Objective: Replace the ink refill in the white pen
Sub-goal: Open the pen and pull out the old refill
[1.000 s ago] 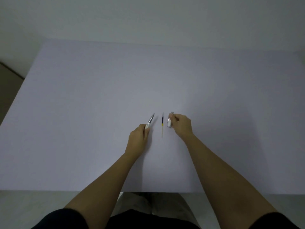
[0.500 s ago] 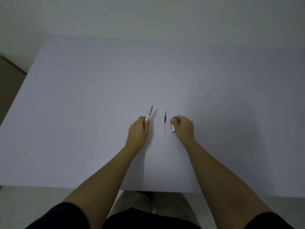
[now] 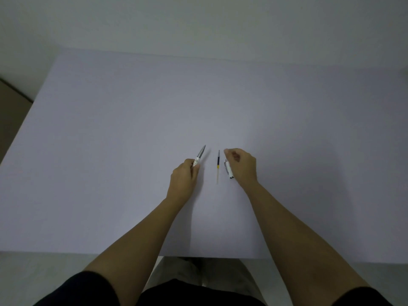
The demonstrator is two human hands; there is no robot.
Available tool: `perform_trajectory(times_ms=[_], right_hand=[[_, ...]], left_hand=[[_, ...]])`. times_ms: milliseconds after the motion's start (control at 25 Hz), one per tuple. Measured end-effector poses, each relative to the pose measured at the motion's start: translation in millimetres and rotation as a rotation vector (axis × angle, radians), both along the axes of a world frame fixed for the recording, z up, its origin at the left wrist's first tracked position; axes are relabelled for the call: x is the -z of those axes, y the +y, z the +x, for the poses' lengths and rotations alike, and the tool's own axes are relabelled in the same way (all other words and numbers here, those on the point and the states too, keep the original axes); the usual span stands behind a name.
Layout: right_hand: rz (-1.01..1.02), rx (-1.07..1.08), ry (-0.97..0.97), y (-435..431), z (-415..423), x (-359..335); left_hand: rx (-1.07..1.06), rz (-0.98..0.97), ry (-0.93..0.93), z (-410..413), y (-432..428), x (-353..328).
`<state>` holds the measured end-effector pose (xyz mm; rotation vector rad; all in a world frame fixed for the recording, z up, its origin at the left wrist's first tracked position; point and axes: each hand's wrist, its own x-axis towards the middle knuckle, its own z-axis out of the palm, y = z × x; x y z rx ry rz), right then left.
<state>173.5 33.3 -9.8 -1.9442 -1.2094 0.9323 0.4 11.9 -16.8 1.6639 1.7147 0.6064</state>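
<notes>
The white pen is in two parts on the pale table (image 3: 132, 129). My left hand (image 3: 184, 180) is shut on the front part (image 3: 199, 156), white with a silver tip that points away and to the right. A thin ink refill (image 3: 218, 166), dark at the far end and clear near me, lies between my hands. The white rear part (image 3: 228, 171) with its clip lies on the table against the left edge of my right hand (image 3: 242, 166). That hand's fingers are loosely curled above it, with nothing seen in them.
The table's near edge (image 3: 198, 255) runs just in front of my body. Its left edge (image 3: 19, 129) borders a dark floor strip. A plain wall (image 3: 198, 25) stands behind the far edge.
My right hand has let go of the rear pen part, which now lies on the table, and its fingers have lifted. My left hand still holds the front part.
</notes>
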Motion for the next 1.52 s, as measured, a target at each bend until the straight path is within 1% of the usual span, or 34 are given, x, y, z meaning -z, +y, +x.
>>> perform_trajectory(times_ms=[120, 200, 320, 400, 520, 600, 720, 880, 1040, 1120, 1200, 1240, 1360, 1520], right_hand=[[-0.082, -0.148, 0.185, 4, -18, -14], [-0.042, -0.11, 0.248, 3, -25, -18], [-0.007, -0.074, 0.274, 2, -26, -19], [-0.003, -0.085, 0.318, 2, -25, -22], [-0.003, -0.112, 0.379, 1, -20, -24], [-0.002, -0.124, 0.459, 0, -19, -26], [-0.038, -0.129, 0.606, -4, -20, -26], [-0.055, -0.127, 0.575, -8, -26, -23], [-0.14, -0.208, 0.704, -7, -23, -28], [-0.138, -0.204, 0.678, -8, -22, -29], [-0.08, -0.152, 0.614, -8, -22, -30], [-0.061, -0.14, 0.608, -8, -22, -30], [-0.086, -0.173, 0.68, -9, -20, -31], [-0.079, -0.11, 0.596, -11, -23, -31]], left_hand=[[0.04, 0.038, -0.022, 5, 1, -4], [0.072, 0.07, -0.044, 9, -1, -7], [0.078, 0.092, -0.125, 12, -3, -12], [0.095, 0.071, -0.197, 11, -3, -15], [0.126, 0.002, -0.239, 6, -2, -15], [0.125, -0.038, -0.243, 3, -3, -15], [0.109, -0.015, -0.247, 5, -6, -17], [0.099, 0.028, -0.246, 12, -7, -20], [0.068, 0.059, -0.227, 13, -9, -21], [0.072, 0.069, -0.227, 13, -10, -23], [0.077, 0.059, -0.224, 15, -12, -24], [0.076, 0.055, -0.221, 15, -13, -24], [0.073, 0.072, -0.225, 13, -13, -24], [0.068, 0.056, -0.238, 13, -16, -24]])
